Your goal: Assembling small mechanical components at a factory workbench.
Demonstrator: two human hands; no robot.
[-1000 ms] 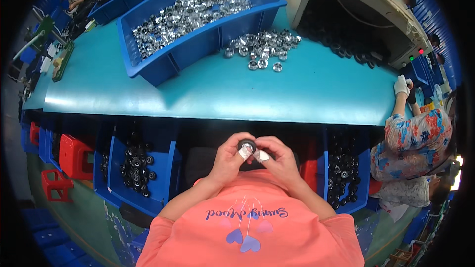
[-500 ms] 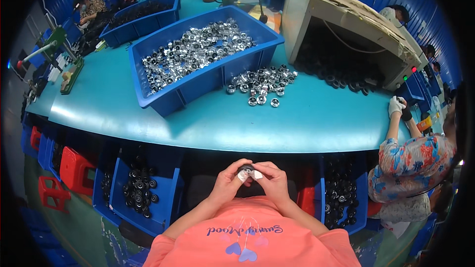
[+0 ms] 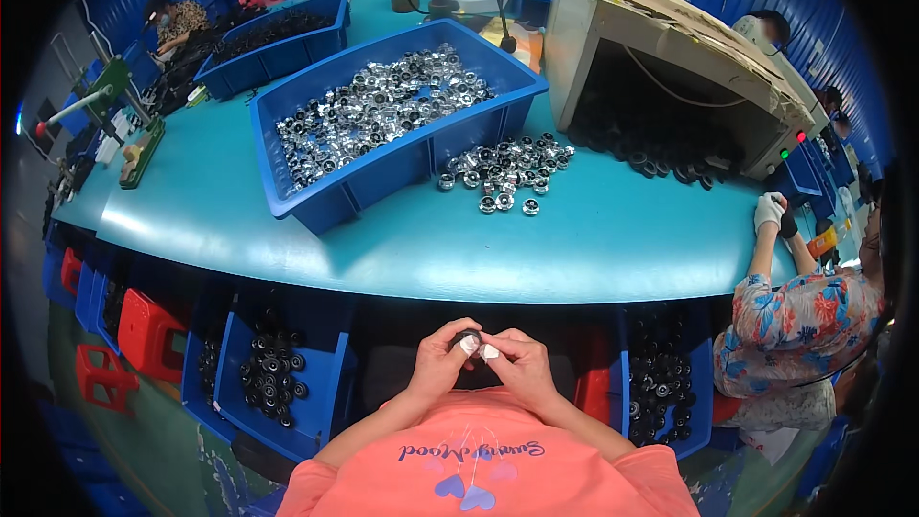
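Close to my body, below the table's front edge, both hands meet around a small black round part (image 3: 466, 333). My left hand (image 3: 437, 360) is closed on the part, its thumb tip covered in white. My right hand (image 3: 518, 364) is pinched beside it, its thumb also covered in white; whether it grips the same part is hidden by the fingers. On the table ahead, a pile of small shiny silver-and-black round parts (image 3: 507, 168) lies in front of a large blue bin (image 3: 397, 168) filled with similar ones.
A box-like machine (image 3: 567, 48) with black round parts in its opening stands at the right of the teal table (image 3: 421, 254). Blue bins (image 3: 330, 378) of black parts flank me below. A co-worker's gloved hand (image 3: 768, 211) is at the right; a green hand press (image 3: 115, 81) stands left.
My hands have shifted slightly left and down, and the right thumb and fingers have pulled a little away from the part. The left hand keeps hold of it.
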